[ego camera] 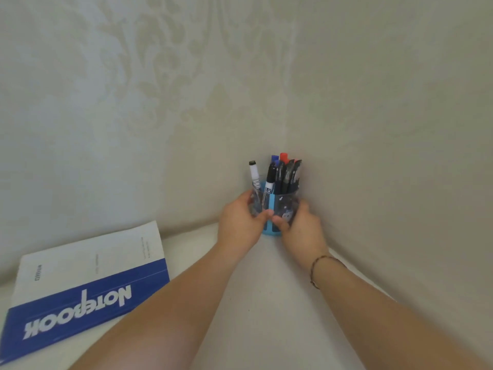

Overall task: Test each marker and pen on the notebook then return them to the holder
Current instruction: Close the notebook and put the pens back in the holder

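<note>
Right now both hands cup the round blue-and-clear plastic pen holder (274, 209), which stands in the far corner of the white tabletop (266, 289), close against the patterned beige walls. The left hand (240, 225) wraps its left side with the thumb across the front; the right hand (301, 228) curls round the right side, a thin cord bracelet (320, 268) on that wrist.

To my eye the job is only starting, and the sensible move is to draw the holder out of the corner toward the near edge. I'd keep it upright and low, sliding rather than lifting, since the tall load could tip it.

Inside stand several capped markers and pens: a white-barrelled one with a black cap (254, 174) leaning left, a black-capped marker (269, 182) beside it, then blue and red caps and dark pens bunched at the right.

A closed white-and-blue notebook (85, 287) lies by the left edge, well apart.
</note>
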Motion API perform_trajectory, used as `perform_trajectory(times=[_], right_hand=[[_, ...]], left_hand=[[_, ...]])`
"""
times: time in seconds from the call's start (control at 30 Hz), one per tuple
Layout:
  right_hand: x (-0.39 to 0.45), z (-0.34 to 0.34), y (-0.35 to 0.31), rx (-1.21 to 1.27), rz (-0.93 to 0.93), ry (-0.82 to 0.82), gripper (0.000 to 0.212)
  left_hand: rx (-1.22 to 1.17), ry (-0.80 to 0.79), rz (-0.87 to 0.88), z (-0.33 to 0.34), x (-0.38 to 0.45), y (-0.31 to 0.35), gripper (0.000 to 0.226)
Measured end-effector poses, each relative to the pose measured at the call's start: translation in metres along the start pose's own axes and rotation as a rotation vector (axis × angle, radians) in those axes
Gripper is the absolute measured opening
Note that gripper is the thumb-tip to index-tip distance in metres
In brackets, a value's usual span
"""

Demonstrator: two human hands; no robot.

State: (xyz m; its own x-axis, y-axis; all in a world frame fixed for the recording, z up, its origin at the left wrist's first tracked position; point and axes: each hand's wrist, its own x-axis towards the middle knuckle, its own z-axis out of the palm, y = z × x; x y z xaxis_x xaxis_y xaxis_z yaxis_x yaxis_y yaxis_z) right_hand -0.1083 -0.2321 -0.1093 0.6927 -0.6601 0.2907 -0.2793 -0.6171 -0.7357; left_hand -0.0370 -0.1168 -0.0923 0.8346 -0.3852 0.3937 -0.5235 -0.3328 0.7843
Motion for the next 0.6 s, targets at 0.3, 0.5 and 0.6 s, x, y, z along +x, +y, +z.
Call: perform_trajectory(times=[0.3, 0.5, 0.6], right_hand=[[-0.009, 0.008, 0.01, 0.192, 0.036, 0.204, 0.056], [-0.091, 0.029, -0.05, -0.115, -0.527, -0.114, 0.031], [-0.122, 0.055, -0.08, -0.263, -0.821, -0.429, 0.054]], left_hand=[[0.216, -0.267, 0.026, -0.033, 0.003, -0.008, 0.054], [0.575, -0.312, 0.225, -0.153, -0.069, -0.044, 0.038], [0.697, -0.254, 0.158, -0.216, -0.11, -0.068, 0.031]])
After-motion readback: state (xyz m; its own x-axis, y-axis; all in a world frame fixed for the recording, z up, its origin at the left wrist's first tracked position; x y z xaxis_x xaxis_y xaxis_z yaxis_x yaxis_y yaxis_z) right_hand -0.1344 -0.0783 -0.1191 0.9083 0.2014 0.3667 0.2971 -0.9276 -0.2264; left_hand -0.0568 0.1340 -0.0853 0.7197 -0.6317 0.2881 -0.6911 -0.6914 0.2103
